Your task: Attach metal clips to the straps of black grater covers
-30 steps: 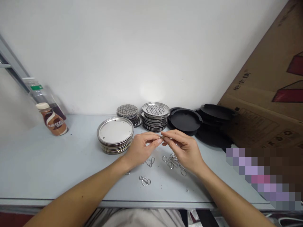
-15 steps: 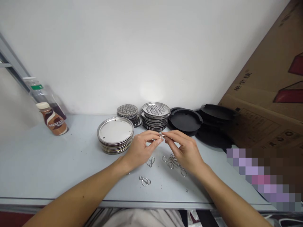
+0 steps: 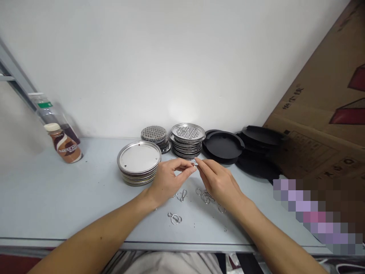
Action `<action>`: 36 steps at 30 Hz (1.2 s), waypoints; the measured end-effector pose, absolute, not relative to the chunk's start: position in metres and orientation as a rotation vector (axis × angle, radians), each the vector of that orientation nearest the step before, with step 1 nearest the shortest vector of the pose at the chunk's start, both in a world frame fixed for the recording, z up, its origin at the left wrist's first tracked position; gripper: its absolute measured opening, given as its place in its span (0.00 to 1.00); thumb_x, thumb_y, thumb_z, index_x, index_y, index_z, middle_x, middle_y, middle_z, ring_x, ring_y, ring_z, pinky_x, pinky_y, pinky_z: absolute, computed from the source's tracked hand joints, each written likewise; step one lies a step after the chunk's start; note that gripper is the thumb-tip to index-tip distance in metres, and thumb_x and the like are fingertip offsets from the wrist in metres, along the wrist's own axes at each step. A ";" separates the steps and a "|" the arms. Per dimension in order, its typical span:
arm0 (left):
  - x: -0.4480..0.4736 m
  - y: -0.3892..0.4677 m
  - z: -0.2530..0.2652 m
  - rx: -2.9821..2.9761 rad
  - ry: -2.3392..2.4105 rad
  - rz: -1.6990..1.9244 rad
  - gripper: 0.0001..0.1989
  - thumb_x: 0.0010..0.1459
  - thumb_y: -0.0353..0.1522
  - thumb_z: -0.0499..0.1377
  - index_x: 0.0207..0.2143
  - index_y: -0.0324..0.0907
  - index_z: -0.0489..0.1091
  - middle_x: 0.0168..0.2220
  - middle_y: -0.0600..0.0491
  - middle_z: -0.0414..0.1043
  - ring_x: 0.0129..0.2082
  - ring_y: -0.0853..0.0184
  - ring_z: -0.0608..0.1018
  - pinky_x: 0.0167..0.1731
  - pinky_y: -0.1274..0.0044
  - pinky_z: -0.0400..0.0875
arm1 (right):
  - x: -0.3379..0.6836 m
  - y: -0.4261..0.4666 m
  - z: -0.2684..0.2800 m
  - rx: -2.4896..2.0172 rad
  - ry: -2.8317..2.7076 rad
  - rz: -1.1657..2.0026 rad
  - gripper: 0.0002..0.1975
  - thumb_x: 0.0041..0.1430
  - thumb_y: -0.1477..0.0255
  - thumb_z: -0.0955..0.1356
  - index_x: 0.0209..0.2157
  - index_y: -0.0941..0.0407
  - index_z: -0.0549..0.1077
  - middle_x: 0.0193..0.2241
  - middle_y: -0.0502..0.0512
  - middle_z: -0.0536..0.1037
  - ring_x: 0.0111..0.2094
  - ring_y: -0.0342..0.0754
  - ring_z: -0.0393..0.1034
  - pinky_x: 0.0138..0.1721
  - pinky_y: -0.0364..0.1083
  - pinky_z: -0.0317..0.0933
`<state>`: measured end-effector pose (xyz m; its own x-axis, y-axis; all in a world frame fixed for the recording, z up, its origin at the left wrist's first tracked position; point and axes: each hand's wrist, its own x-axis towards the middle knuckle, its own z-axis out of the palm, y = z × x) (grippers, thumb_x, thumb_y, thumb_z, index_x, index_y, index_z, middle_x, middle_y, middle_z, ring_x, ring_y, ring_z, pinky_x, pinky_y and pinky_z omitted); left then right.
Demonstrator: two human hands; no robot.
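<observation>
My left hand [image 3: 169, 178] is closed in a pinch, thumb against fingers, over the middle of the table. Opposite it, my right hand [image 3: 224, 180] has its fingers drawn together, tips meeting those of the left. Between the fingertips shows a sliver of a small metal ring piece [image 3: 195, 165], mostly hidden by the fingers. Below the left hand lie a wire ring with a clip [image 3: 182, 196] and, nearer the front edge, another ring-and-clip piece [image 3: 175, 219]. Several loose metal rings [image 3: 205, 199] lie under the right hand, which partly covers them.
A stack of round metal plates [image 3: 139, 158] stands left of my hands. Behind are perforated discs [image 3: 154, 133], a grater-like stack [image 3: 187, 133] and black round trays [image 3: 224, 144]. Bottles [image 3: 67, 146] stand far left; a cardboard box [image 3: 319, 125] leans at right.
My right hand has turned slightly, its fingers now straighter and closer together over the metal piece. My left hand stays almost in place; the things on the table have not moved.
</observation>
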<state>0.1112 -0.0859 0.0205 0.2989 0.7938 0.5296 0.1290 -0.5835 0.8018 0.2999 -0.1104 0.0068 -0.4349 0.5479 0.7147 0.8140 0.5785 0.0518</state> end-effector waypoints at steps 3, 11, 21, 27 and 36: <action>0.112 -0.088 0.019 1.986 0.802 1.327 0.03 0.57 0.32 0.64 0.34 0.42 0.76 0.33 0.53 0.81 0.34 0.66 0.81 0.40 0.74 0.77 | 0.300 -0.111 0.006 -1.065 -2.180 -0.525 0.19 0.66 0.81 0.59 0.57 0.65 0.65 0.37 0.66 0.78 0.33 0.53 0.73 0.30 0.50 0.69; 0.112 -0.090 0.022 1.911 0.791 1.302 0.10 0.56 0.31 0.64 0.42 0.42 0.72 0.38 0.52 0.80 0.39 0.64 0.82 0.44 0.72 0.78 | 0.292 -0.113 0.014 -0.969 -1.930 -0.134 0.10 0.65 0.76 0.66 0.46 0.55 0.75 0.36 0.57 0.82 0.35 0.49 0.77 0.36 0.47 0.72; 0.110 -0.088 0.024 2.047 0.797 1.351 0.11 0.56 0.27 0.62 0.43 0.43 0.75 0.39 0.52 0.80 0.36 0.66 0.81 0.42 0.73 0.77 | 0.292 -0.116 0.017 -0.962 -1.899 -0.027 0.16 0.64 0.78 0.65 0.51 0.52 0.74 0.40 0.56 0.82 0.38 0.49 0.79 0.39 0.48 0.73; 0.111 -0.088 0.025 1.812 0.801 1.239 0.11 0.57 0.31 0.64 0.44 0.42 0.75 0.41 0.51 0.80 0.40 0.65 0.81 0.46 0.72 0.77 | 0.296 -0.113 0.012 -0.900 -1.959 -0.335 0.19 0.64 0.81 0.64 0.56 0.55 0.70 0.42 0.61 0.82 0.40 0.51 0.78 0.40 0.49 0.73; 0.110 -0.089 0.030 1.605 0.721 1.097 0.13 0.57 0.34 0.64 0.45 0.43 0.78 0.44 0.50 0.81 0.45 0.60 0.80 0.50 0.68 0.75 | 0.303 -0.114 0.006 -0.887 -2.079 -0.498 0.29 0.64 0.83 0.61 0.65 0.55 0.58 0.48 0.64 0.78 0.45 0.53 0.77 0.44 0.51 0.73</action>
